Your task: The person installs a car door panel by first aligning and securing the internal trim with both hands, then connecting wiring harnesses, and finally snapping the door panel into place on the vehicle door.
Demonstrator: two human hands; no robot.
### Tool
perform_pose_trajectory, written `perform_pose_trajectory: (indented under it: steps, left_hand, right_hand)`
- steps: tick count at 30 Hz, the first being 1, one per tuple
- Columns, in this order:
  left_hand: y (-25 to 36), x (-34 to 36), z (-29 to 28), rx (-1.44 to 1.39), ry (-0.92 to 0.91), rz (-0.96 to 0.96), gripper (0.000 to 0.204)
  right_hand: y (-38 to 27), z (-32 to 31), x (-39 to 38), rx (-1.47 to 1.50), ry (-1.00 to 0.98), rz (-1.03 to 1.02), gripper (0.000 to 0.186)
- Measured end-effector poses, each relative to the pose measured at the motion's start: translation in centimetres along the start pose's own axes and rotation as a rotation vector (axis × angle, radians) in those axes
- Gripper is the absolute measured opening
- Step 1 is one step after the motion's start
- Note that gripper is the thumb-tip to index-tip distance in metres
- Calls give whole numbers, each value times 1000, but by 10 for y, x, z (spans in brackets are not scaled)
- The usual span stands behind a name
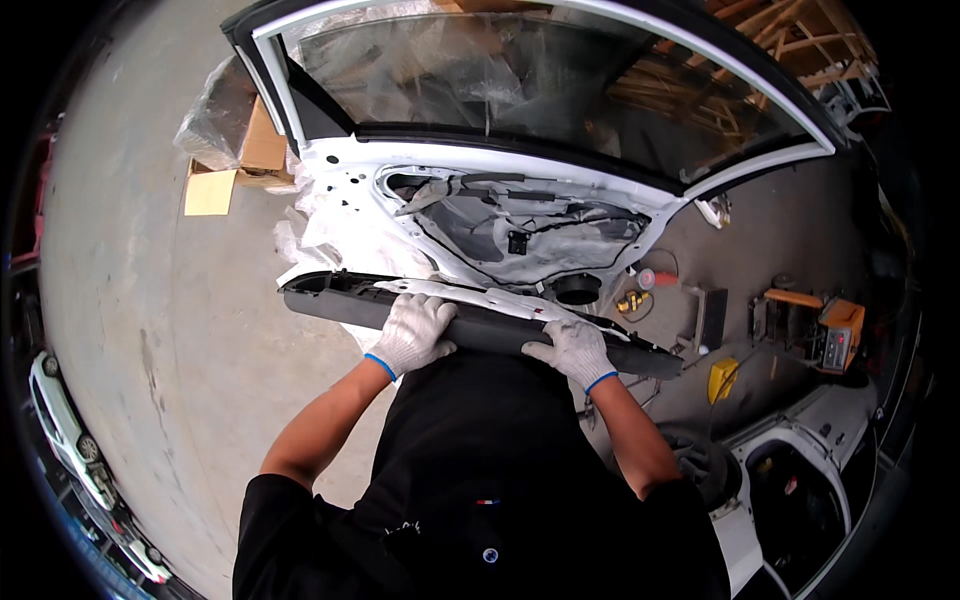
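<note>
Step in hand: both hands were on the dark door trim panel [470,322], holding it just clear of the stripped white car door [340,210]; by my read the panel was either coming off or going back on, and this one look could not say which.
Left hand: the left hand [412,333], in a white glove with a blue cuff, was closed over the panel's upper edge left of its middle.
Right hand: the right hand [572,349], gloved the same, was gripping the same edge further right.
Panel position: it was held level across the person's chest, below the window glass [520,80] and in front of the exposed inner door cavity [520,225].
Around: cardboard boxes [235,165] sat on the concrete floor [130,320] to the left, a yellow tool [722,380] to the right.
Next move calls for: keeping the panel level with both hands gripping evenly, and watching any cables behind it, which were hidden from view.
</note>
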State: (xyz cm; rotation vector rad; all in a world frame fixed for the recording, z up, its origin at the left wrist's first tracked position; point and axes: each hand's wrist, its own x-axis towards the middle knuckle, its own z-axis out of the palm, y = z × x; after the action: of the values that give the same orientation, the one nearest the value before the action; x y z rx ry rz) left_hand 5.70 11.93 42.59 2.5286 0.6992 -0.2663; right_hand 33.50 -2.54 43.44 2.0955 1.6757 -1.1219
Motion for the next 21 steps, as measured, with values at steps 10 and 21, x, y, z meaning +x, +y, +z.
perform_pose_trajectory:
  steps: [10,21]
  left_hand:
    - [37,59,-9,194,242,-147,76]
    - [21,53,9,197,306,-305,81]
  right_hand:
    - [53,-53,58,13,176,-118,71]
    - [71,-87,130,-9,306,-158,62]
